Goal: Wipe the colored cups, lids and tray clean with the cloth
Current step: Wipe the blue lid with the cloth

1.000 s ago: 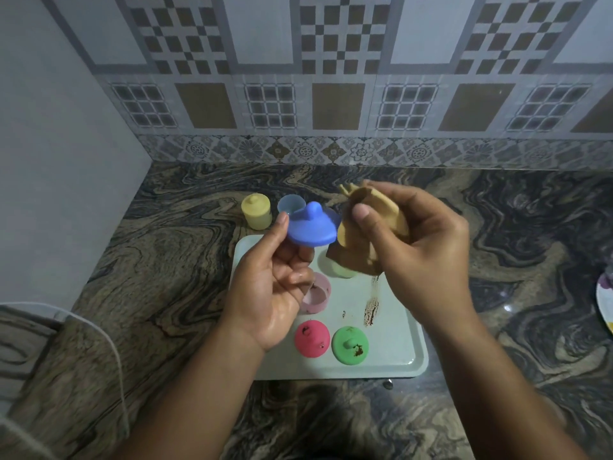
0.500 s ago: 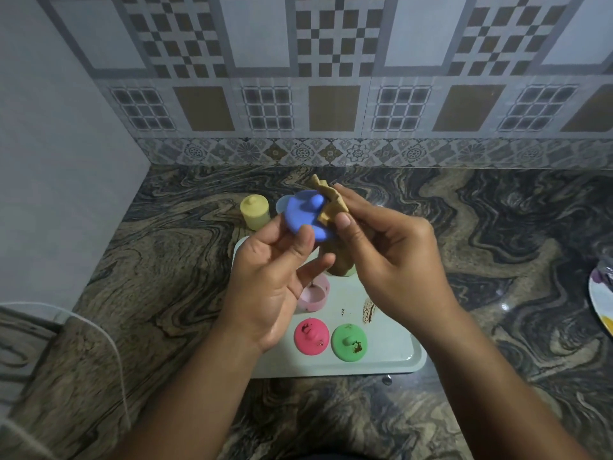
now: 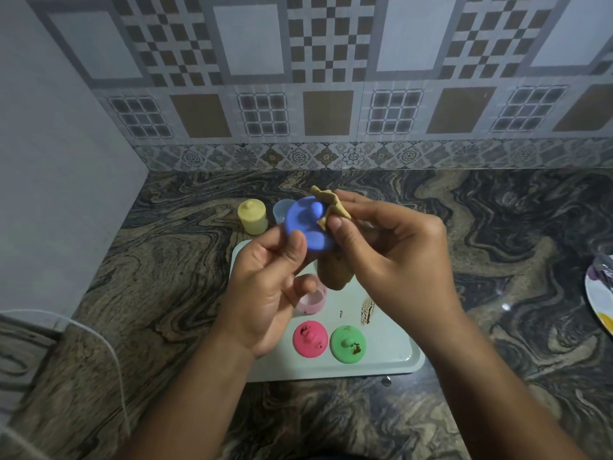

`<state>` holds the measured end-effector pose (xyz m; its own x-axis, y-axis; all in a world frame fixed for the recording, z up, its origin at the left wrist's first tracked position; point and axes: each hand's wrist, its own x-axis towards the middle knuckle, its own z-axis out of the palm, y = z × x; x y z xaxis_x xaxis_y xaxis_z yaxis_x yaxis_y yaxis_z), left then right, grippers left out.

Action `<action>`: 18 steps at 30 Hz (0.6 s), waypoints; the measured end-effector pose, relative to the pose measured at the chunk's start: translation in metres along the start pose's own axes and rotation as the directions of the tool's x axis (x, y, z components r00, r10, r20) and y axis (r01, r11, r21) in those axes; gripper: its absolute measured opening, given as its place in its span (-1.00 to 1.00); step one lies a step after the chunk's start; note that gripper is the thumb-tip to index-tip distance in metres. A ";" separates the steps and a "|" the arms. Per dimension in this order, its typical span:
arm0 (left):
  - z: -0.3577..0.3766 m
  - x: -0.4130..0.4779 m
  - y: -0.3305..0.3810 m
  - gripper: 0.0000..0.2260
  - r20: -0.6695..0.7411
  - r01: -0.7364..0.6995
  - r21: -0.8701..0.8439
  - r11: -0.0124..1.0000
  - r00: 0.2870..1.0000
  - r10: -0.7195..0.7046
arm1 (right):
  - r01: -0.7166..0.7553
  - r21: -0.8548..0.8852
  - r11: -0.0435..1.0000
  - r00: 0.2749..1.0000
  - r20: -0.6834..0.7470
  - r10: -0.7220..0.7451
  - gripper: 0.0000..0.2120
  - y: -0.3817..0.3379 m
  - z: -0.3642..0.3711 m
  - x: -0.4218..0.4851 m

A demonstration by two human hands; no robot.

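Looks down on a marbled counter (image 3: 166, 277) below a patterned tile wall (image 3: 331, 78). Holds a blue lid (image 3: 305, 224) in the left hand (image 3: 265, 287), pinched at its lower rim between thumb and curled fingers, knob toward the camera, raised above the far end of a pale tray (image 3: 391, 350). Grips a tan cloth (image 3: 333, 204) in the right hand (image 3: 391, 260), bunched between thumb and bent fingers, pressed to the lid's right edge, with a tail hanging toward the tray. Hides much of the tray's far half behind both hands and the cloth. Shows a pink cup (image 3: 313, 300) on the tray, partly covered by the left fingers. Shows a pink lid (image 3: 310, 340) and a green lid (image 3: 347, 344) side by side near the tray's front edge, both flecked with dark grime, and a brown smear (image 3: 367, 310) just beyond the green one. Leaves a yellow cup (image 3: 252, 216), lid on, and a blue cup (image 3: 280, 210) on the counter just past the tray, with the blue one half hidden by the blue lid. Catches a plate (image 3: 598, 300) at far right and a white cord (image 3: 114, 353) at lower left.
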<state>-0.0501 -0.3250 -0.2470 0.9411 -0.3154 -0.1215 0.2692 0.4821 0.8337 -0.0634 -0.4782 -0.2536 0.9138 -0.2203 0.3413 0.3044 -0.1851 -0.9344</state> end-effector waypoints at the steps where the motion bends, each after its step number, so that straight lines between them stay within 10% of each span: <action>1: 0.000 0.000 0.001 -0.81 -0.008 0.008 -0.003 1.000 1.000 -0.008 | -0.023 0.008 1.000 1.000 -0.018 0.023 -0.88 -0.003 0.002 0.000; 18: 0.005 -0.005 0.000 -0.79 -0.096 0.064 0.032 0.997 0.994 -0.060 | -0.181 -0.053 0.982 0.981 -0.074 0.176 -0.90 -0.008 0.000 0.014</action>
<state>-0.0553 -0.3277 -0.2433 0.9385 -0.2640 -0.2227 0.3218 0.4345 0.8412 -0.0537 -0.4798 -0.2410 0.9305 -0.3203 0.1777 0.1195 -0.1931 -0.9739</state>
